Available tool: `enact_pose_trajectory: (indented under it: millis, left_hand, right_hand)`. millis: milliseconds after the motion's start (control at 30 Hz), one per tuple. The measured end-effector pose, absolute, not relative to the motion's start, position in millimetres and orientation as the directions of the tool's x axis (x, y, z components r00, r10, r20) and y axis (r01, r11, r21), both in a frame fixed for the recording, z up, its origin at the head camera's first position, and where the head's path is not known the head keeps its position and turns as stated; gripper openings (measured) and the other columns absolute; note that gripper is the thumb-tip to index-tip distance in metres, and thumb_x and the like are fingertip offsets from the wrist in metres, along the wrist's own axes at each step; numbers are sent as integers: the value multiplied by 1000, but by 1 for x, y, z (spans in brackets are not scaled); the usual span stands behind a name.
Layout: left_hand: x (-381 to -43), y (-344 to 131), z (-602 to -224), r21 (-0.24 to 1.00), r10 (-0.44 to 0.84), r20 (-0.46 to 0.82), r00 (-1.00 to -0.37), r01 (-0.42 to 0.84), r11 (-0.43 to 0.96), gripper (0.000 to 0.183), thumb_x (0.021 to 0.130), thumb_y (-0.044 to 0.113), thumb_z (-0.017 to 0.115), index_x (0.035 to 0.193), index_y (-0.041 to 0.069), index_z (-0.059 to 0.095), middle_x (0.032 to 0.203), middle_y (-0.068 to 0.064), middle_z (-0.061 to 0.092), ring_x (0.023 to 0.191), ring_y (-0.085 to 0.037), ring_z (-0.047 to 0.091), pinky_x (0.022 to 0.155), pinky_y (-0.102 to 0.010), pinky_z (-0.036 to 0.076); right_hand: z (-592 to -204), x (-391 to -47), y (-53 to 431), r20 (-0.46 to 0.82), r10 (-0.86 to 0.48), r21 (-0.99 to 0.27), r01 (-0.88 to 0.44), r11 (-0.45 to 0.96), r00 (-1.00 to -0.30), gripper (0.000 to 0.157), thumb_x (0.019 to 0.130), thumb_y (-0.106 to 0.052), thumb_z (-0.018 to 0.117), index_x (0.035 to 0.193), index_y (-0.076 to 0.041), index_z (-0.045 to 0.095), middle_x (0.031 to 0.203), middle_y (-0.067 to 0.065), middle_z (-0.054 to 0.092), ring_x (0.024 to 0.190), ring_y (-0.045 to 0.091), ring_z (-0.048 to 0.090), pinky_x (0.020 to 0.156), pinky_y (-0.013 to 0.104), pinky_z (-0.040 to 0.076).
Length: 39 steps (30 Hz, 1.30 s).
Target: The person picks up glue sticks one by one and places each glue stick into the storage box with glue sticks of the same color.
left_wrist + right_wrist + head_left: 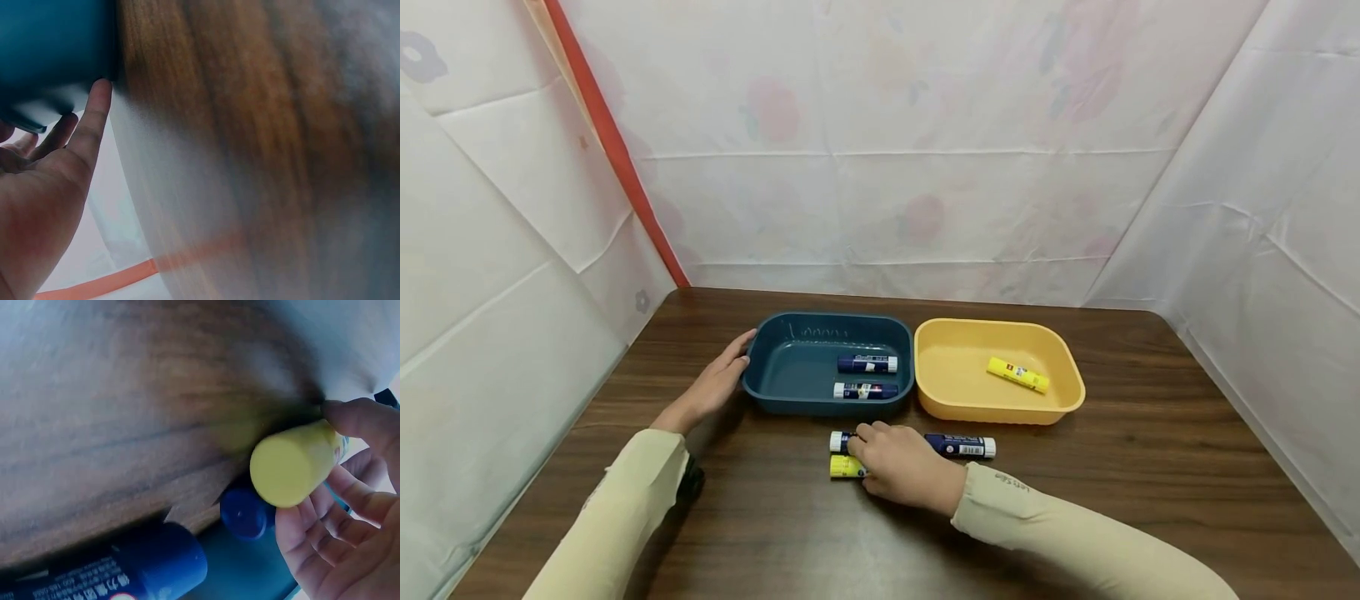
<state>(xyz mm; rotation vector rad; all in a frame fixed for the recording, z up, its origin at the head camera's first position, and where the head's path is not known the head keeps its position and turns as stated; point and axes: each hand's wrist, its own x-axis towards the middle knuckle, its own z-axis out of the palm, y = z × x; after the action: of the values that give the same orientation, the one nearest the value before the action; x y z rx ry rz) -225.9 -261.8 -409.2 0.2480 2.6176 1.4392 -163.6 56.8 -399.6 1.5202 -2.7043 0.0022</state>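
My right hand (902,467) is over the glue sticks in front of the trays. In the right wrist view, its thumb and fingers pinch a yellow glue stick (287,469), which lies along a dark blue glue stick (242,514). Another dark blue glue stick (966,447), with a white end, lies to the right of that hand and partly under it. My left hand (715,387) rests with extended fingers against the left end of the dark teal tray (790,406); the left wrist view shows its fingertips touching the tray's outer wall.
Inside the teal tray lie two dark blue glue sticks (867,364). Right beside it stands a yellow tray (951,404) with one yellow glue stick (1018,375) in it. The brown wooden table (760,533) is bordered by patterned white sheets (880,208) at the back and sides.
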Motion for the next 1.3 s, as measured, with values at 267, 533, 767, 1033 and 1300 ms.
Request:
enact_pose_trajectory:
  millis: [267,533,767,1033,1300]
  left_hand:
    - [-226,-261,-409,853,218,-36,-975,84,514,52,106,22,21,154,10,6,151,-30,16,131,-48,29,95,-60,38]
    - [-226,-261,-407,850,219,-47,-975,76,521,52,106,21,20,154,10,5,151,-30,15,131,-48,29,95,-60,39]
    - [-225,-261,-408,851,223,-39,-974,85,519,52,106,20,20,154,8,5,150,-31,16,130,-48,30,95,-60,39]
    - [-228,-261,-406,858,231,-30,-972,94,506,52,105,20,21,154,8,6,150,-32,17,130,-49,30,95,-60,38]
    - [-226,-261,-406,856,233,-34,-972,92,509,52,106,19,21,154,8,6,150,-33,16,129,-49,31,95,-59,39]
  right_hand:
    - [-402,-161,56,73,-866,59,-865,499,-495,23,83,-23,72,102,-12,65,93,-1,60,78,12,54,64,24,48]
    - [-387,-160,64,145,-870,30,-877,479,-471,21,82,-23,71,100,-13,65,86,-4,57,73,9,49,58,20,43]
    - [-356,-164,84,171,-839,-22,-853,521,-517,25,82,-23,72,103,-12,66,89,-3,60,75,9,51,63,19,45]
    - [-331,-183,119,293,-775,-27,-815,579,-560,27,79,-20,76,102,-10,66,88,-2,58,74,10,51,64,23,48]
    - [-319,-215,153,317,-691,-52,-740,671,-649,28,81,-15,75,104,-5,64,89,3,57,66,11,48,56,23,44]
